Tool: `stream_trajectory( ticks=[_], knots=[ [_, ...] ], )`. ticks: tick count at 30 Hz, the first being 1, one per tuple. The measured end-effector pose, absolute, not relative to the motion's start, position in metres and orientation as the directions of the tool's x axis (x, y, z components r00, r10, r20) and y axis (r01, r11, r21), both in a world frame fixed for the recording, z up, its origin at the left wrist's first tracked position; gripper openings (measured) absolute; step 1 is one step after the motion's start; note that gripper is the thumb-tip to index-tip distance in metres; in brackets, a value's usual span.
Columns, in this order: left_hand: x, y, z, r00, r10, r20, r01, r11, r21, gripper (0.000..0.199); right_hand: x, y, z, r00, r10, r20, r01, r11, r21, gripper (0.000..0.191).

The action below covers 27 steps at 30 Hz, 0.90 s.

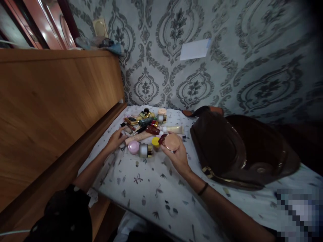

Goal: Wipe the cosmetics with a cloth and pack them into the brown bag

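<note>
The right hand (176, 158) curled around a round rose-gold compact (172, 142) — lid shut — while the left hand (115, 140) lay loosely open, empty, just beside a beige tube (138, 137).

Round rose-gold compact (172, 142), face up, tilted, raised just above scattered cosmetic jars and tubes (145, 150)

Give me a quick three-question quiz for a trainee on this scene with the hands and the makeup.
1. What does the right hand hold: a) a hairbrush, b) a round compact, c) a phone?
2. True or false: the brown handbag lies to the right of the cosmetics.
3. Fill in the blank: the dark band is on the ____ wrist.

Key: 1 b; 2 true; 3 right.
</note>
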State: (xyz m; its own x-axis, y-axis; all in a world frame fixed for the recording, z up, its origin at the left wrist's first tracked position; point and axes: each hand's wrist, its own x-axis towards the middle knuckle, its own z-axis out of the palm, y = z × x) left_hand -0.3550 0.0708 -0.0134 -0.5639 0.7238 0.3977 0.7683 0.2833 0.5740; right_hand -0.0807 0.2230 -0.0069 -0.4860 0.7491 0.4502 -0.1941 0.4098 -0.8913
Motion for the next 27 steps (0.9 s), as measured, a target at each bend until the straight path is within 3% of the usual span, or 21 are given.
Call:
stream_trajectory(
  ticks=[3, 10, 12, 14, 16, 17, 20, 25, 27],
  knots=[
    [-0.358, 0.08, -0.011, -0.601, 0.683, 0.416, 0.743, 0.287, 0.604, 0.019, -0.056, 0.21, -0.009, -0.579, 0.71, 0.401, -0.172, 0.374, -0.911, 0.06],
    [-0.313, 0.065, 0.03, -0.611, 0.495, 0.617, 0.777, 0.227, 0.587, 0.024, -0.027, 0.193, -0.021, -0.685, 0.699, 0.205, -0.052, 0.234, -0.971, 0.06],
    [-0.285, 0.059, 0.034, -0.536, 0.541, 0.647, 0.826, 0.18, 0.534, 0.022, -0.026, 0.193, -0.023, -0.689, 0.705, 0.167, -0.046, 0.188, -0.981, 0.059],
    [-0.255, 0.057, 0.028, -0.35, 0.691, 0.633, 0.91, 0.091, 0.404, 0.02, -0.025, 0.195, -0.025, -0.675, 0.722, 0.151, -0.062, 0.148, -0.987, 0.057],
    [-0.231, 0.059, 0.015, -0.125, 0.851, 0.51, 0.976, 0.014, 0.216, 0.018, -0.025, 0.196, -0.027, -0.646, 0.748, 0.153, -0.094, 0.122, -0.988, 0.056],
    [-0.222, 0.061, 0.008, -0.078, 0.883, 0.463, 0.984, -0.006, 0.177, 0.015, -0.025, 0.197, -0.028, -0.634, 0.758, 0.151, -0.109, 0.106, -0.988, 0.055],
    [-0.211, 0.071, -0.006, -0.066, 0.923, 0.38, 0.993, 0.021, 0.12, 0.013, -0.026, 0.2, -0.033, -0.621, 0.773, 0.133, -0.159, 0.042, -0.986, 0.052],
    [-0.218, 0.092, 0.002, -0.108, 0.938, 0.331, 0.993, 0.085, 0.085, 0.049, -0.031, 0.204, -0.04, -0.612, 0.786, 0.094, -0.236, -0.068, -0.969, 0.051],
    [-0.222, 0.1, 0.008, -0.13, 0.933, 0.335, 0.99, 0.103, 0.098, 0.053, -0.032, 0.204, -0.039, -0.621, 0.781, 0.063, -0.25, -0.121, -0.961, 0.052]
  ],
)
